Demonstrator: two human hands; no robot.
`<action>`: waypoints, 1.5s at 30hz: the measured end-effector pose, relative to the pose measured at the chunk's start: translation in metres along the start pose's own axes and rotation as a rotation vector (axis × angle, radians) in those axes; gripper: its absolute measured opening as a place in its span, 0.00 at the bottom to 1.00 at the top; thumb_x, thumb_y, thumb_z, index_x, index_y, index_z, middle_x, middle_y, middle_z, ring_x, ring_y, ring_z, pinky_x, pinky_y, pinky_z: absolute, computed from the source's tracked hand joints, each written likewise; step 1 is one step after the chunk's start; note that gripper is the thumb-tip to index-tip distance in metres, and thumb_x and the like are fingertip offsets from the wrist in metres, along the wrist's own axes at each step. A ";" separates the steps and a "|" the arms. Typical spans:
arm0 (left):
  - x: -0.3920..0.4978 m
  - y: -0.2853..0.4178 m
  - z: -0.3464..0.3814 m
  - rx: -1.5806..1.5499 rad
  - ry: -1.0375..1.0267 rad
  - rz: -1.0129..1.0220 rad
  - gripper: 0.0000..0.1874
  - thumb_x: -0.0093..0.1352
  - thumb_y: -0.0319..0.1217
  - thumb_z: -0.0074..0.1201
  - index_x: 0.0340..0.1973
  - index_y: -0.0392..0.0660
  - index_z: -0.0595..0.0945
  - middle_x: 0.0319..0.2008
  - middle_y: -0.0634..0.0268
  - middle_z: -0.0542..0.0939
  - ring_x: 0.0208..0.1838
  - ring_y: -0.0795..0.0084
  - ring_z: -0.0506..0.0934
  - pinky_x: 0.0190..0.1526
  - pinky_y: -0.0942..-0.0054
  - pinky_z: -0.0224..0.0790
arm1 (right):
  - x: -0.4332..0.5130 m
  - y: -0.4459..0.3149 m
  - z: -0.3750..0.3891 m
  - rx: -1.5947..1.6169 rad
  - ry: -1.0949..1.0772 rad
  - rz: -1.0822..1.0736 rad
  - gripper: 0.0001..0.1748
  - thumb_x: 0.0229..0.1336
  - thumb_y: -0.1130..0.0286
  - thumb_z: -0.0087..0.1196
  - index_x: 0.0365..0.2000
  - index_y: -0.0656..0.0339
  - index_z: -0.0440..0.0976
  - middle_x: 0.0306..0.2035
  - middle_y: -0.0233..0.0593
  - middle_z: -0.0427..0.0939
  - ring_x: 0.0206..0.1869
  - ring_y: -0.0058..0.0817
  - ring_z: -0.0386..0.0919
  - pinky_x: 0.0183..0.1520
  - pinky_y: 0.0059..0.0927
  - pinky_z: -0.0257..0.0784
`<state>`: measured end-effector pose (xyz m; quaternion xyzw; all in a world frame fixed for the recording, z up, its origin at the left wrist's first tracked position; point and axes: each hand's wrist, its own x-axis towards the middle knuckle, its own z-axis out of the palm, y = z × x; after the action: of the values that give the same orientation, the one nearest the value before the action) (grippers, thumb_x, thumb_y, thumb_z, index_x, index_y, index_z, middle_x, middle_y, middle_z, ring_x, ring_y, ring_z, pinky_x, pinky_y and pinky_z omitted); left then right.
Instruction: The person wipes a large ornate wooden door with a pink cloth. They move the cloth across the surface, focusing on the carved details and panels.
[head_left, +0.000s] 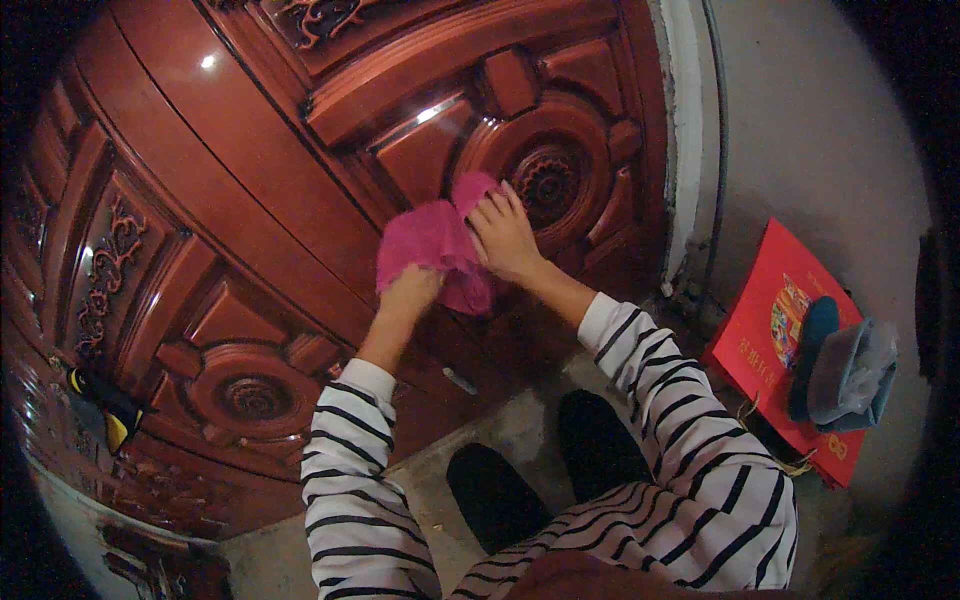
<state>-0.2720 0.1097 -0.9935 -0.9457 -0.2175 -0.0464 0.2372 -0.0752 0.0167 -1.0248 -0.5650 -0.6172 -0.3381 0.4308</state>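
Observation:
A bright pink cloth (424, 240) is bunched between my two hands, in front of a carved reddish-brown door (262, 180). My left hand (411, 291) grips its lower left part, with the fingers largely hidden by the cloth. Higher and to the right, my right hand (504, 231) has its fingers bent over the cloth's upper right part, beside the round carved rosette (550, 184) of the door panel. Whether the cloth touches the door cannot be told for certain.
On the right, a red gift bag (750, 322) with printed writing stands by the grey wall (810, 112), with a blue-grey plastic item (840, 375) on or before it. A black and yellow object (109, 409) is at the lower left door panel. Two dark shoes (495, 491) are below.

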 end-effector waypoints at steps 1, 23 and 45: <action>0.008 -0.012 -0.014 0.083 0.122 0.065 0.14 0.72 0.36 0.44 0.36 0.45 0.84 0.31 0.53 0.82 0.31 0.52 0.82 0.34 0.50 0.77 | 0.014 0.002 -0.004 -0.045 0.057 0.045 0.22 0.54 0.63 0.53 0.47 0.66 0.72 0.53 0.52 0.71 0.61 0.51 0.64 0.71 0.56 0.47; 0.106 0.068 0.003 0.611 -0.088 0.373 0.19 0.68 0.32 0.44 0.54 0.48 0.78 0.52 0.65 0.78 0.56 0.66 0.75 0.55 0.64 0.67 | -0.016 0.077 -0.005 -0.205 0.149 0.307 0.31 0.50 0.62 0.57 0.53 0.67 0.68 0.58 0.53 0.67 0.65 0.53 0.59 0.71 0.56 0.45; 0.035 0.012 0.067 0.527 0.222 0.314 0.19 0.70 0.34 0.41 0.55 0.52 0.77 0.53 0.55 0.79 0.58 0.53 0.75 0.61 0.56 0.66 | -0.064 0.000 0.032 0.154 0.013 0.273 0.34 0.42 0.70 0.58 0.52 0.73 0.66 0.58 0.60 0.66 0.65 0.56 0.61 0.72 0.55 0.48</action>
<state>-0.2364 0.1451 -1.0514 -0.8629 -0.0466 -0.0540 0.5004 -0.0802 0.0202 -1.0961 -0.6068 -0.5559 -0.2315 0.5189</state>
